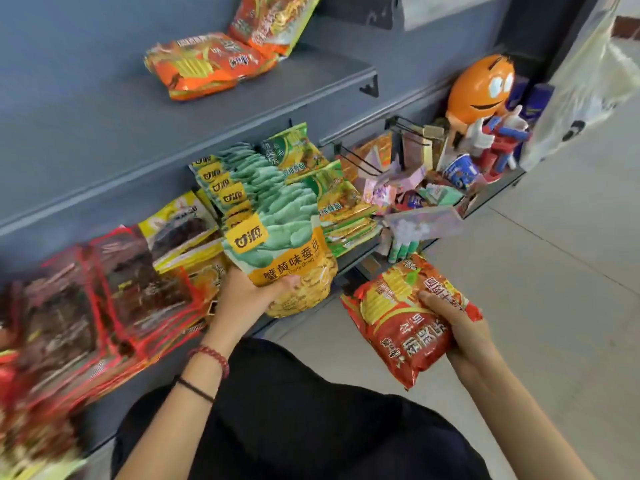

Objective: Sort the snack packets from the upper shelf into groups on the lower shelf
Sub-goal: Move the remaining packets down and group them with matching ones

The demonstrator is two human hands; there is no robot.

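Looking down through the head camera, I note two hands in front of a grey shelf unit; the left hand grips a green-and-yellow packet by its lower edge, thumb across the front and the other fingers curled behind it; that packet stands upright at the near end of a row of matching green packets on the lower shelf; I cannot tell whether it rests on the shelf or is held just clear of it.

The right hand clamps a red packet from the right side, thumb on the printed face, fingers wrapped underneath; this packet hangs over the floor, near me and off the shelf, right of the green-and-yellow one and apart from it.

Lower shelf, left to right: red-brown packets, blurred; yellow packets; the green row; green noodle packets stacked just beside it.

Upper shelf: an orange packet lying flat, and a second orange packet leaning behind it at the far end.

Far right: a clutter of small mixed items and an orange mascot figure standing above them.

Left wrist carries a red bead bracelet and a black band.
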